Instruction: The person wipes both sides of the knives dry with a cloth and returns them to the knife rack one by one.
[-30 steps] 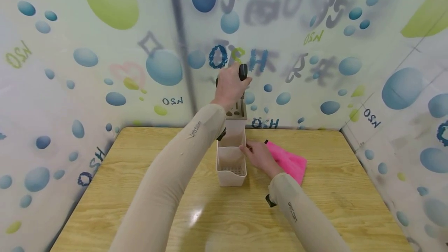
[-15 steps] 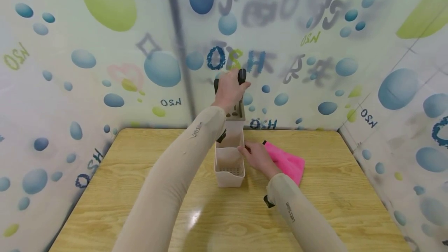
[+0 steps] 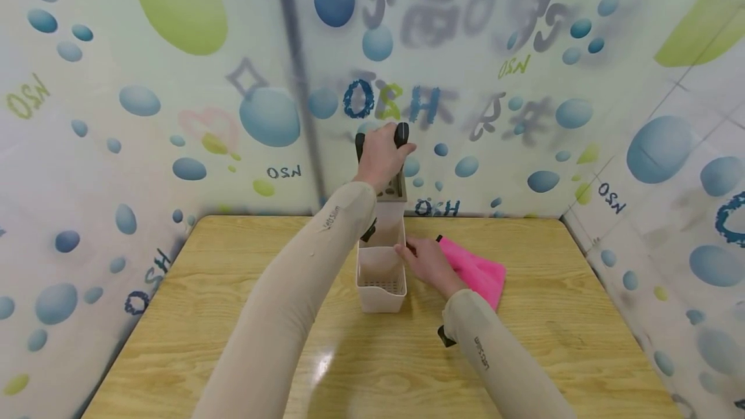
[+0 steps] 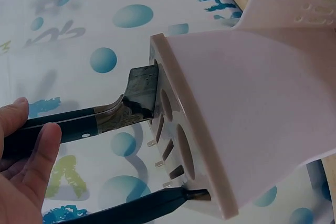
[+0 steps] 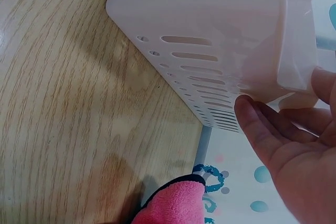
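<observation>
A pale knife and utensil holder (image 3: 381, 299) stands upright on the table, with a brown slotted top (image 3: 392, 191) at its tall back part and open compartments in front. My left hand (image 3: 381, 155) is over that top, gripping the black handle of a knife (image 4: 68, 127); its broad blade goes into an end slot in the left wrist view. A second black handle (image 4: 136, 205) sticks out of another slot. My right hand (image 3: 429, 262) holds the side rim of the holder, thumb on the edge and fingers along its slotted wall in the right wrist view.
A bright pink cloth (image 3: 480, 273) with a dark edge lies on the table just right of the holder, beside my right hand. The wooden table (image 3: 244, 277) meets patterned walls (image 3: 233, 102) at the back and both sides.
My left hand and the knife have come down a little toward the slotted top. The right hand keeps its place on the holder's rim. The head view has shifted slightly.
</observation>
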Motion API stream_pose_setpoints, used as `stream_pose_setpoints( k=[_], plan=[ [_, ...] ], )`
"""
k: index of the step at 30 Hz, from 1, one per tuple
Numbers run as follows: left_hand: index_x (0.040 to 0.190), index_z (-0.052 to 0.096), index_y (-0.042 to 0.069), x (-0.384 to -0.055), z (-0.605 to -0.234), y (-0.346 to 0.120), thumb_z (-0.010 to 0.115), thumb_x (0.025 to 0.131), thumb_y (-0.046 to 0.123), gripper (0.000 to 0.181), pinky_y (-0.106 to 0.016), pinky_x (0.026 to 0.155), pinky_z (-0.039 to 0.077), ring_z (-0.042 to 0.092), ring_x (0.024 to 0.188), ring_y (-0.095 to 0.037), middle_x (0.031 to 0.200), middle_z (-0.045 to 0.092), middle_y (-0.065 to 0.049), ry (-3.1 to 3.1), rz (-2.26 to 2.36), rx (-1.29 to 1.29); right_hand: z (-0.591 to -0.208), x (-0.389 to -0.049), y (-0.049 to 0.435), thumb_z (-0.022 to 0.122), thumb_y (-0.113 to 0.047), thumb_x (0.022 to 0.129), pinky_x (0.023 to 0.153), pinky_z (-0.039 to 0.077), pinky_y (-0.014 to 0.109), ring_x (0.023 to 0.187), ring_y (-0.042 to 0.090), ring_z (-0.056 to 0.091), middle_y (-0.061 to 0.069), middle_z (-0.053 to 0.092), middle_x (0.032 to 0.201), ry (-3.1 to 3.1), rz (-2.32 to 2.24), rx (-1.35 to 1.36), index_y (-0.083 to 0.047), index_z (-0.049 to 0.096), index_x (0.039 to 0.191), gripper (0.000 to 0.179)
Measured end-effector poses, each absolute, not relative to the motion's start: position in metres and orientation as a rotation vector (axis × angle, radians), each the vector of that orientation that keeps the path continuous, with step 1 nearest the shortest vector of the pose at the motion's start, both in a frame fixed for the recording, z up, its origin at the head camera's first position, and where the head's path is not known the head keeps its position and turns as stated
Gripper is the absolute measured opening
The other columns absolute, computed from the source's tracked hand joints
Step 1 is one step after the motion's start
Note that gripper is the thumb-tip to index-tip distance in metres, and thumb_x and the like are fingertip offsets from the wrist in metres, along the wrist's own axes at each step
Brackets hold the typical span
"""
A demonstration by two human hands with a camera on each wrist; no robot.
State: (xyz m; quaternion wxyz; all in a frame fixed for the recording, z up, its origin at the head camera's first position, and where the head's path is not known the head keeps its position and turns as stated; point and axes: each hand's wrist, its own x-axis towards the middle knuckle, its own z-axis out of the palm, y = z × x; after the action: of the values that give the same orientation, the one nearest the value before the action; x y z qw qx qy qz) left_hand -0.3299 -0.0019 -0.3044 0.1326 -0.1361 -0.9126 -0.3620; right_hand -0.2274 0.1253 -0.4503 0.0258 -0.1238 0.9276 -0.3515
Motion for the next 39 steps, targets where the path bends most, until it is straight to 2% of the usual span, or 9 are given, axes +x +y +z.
stream_pose_setpoints(
  k=[8,16,21,23,26,29,31,35,39],
  plan=[
    [0.105,0.060,0.009,-0.332,-0.304,-0.002,0.069,0.100,0.034,0.027,-0.031,0.061,0.047,0.064,0.071,-0.020,0.086,0.063,-0.007,-2.663,-1.024,-0.390,-0.451,-0.230,0.126,0.058,-0.026,0.107,0.075,0.052,0.038,0.080,0.020,0.059,0.007,0.068,0.088,2.865,-1.087,-0.363,-0.006,0.072,0.113,0.025],
    [0.115,0.061,0.007,-0.331,-0.306,-0.002,0.069,0.101,0.034,0.031,-0.035,0.067,0.051,0.064,0.078,-0.021,0.095,0.065,-0.008,-2.659,-1.038,-0.383,-0.450,-0.231,0.126,0.057,-0.027,0.107,0.069,0.047,0.034,0.074,0.020,0.054,0.003,0.056,0.075,2.850,-1.096,-0.352,-0.007,0.070,0.105,0.024],
    [0.129,0.058,0.005,-0.328,-0.307,-0.003,0.068,0.102,0.033,0.041,-0.038,0.080,0.057,0.067,0.095,-0.025,0.114,0.067,-0.012,-2.664,-1.036,-0.360,-0.450,-0.232,0.127,0.056,-0.028,0.108,0.070,0.047,0.034,0.075,0.019,0.055,0.003,0.057,0.075,2.842,-1.092,-0.345,-0.008,0.070,0.107,0.025],
    [0.138,0.055,0.004,-0.325,-0.307,-0.004,0.067,0.102,0.034,0.049,-0.040,0.088,0.057,0.066,0.106,-0.028,0.126,0.064,-0.014,-2.668,-1.016,-0.352,-0.451,-0.232,0.128,0.056,-0.027,0.108,0.072,0.050,0.036,0.078,0.020,0.057,0.006,0.062,0.079,2.848,-1.088,-0.354,-0.007,0.071,0.110,0.026],
    [0.147,0.048,0.003,-0.318,-0.308,-0.006,0.066,0.102,0.034,0.057,-0.042,0.100,0.054,0.061,0.122,-0.030,0.142,0.057,-0.016,-2.665,-0.984,-0.353,-0.452,-0.232,0.128,0.055,-0.027,0.108,0.081,0.055,0.042,0.090,0.024,0.065,0.012,0.073,0.098,2.855,-1.088,-0.367,-0.005,0.071,0.123,0.031],
    [0.151,0.044,0.003,-0.309,-0.312,-0.009,0.065,0.103,0.034,0.061,-0.044,0.107,0.049,0.053,0.134,-0.031,0.151,0.050,-0.016,-2.669,-0.926,-0.380,-0.452,-0.231,0.129,0.055,-0.027,0.108,0.090,0.056,0.048,0.106,0.030,0.069,0.019,0.073,0.118,2.855,-1.087,-0.362,-0.002,0.064,0.138,0.040],
    [0.152,0.042,0.002,-0.302,-0.315,-0.013,0.064,0.104,0.033,0.061,-0.045,0.111,0.047,0.048,0.139,-0.033,0.154,0.047,-0.018,-2.662,-0.868,-0.423,-0.452,-0.231,0.130,0.055,-0.030,0.108,0.095,0.055,0.050,0.114,0.033,0.068,0.021,0.070,0.126,2.847,-1.092,-0.338,-0.002,0.060,0.143,0.045],
    [0.150,0.044,-0.002,-0.288,-0.324,-0.023,0.064,0.104,0.029,0.059,-0.045,0.110,0.047,0.049,0.138,-0.035,0.150,0.049,-0.021,-2.583,-0.740,-0.548,-0.453,-0.233,0.134,0.055,-0.030,0.108,0.096,0.054,0.051,0.115,0.034,0.068,0.021,0.070,0.127,2.845,-1.102,-0.337,-0.002,0.061,0.142,0.044],
    [0.143,0.050,-0.005,-0.276,-0.340,-0.035,0.066,0.103,0.027,0.054,-0.043,0.105,0.051,0.056,0.127,-0.036,0.140,0.057,-0.022,-2.448,-0.596,-0.664,-0.454,-0.232,0.140,0.055,-0.027,0.108,0.095,0.055,0.051,0.113,0.034,0.068,0.021,0.071,0.125,2.848,-1.122,-0.344,-0.003,0.065,0.137,0.039]
  ],
)
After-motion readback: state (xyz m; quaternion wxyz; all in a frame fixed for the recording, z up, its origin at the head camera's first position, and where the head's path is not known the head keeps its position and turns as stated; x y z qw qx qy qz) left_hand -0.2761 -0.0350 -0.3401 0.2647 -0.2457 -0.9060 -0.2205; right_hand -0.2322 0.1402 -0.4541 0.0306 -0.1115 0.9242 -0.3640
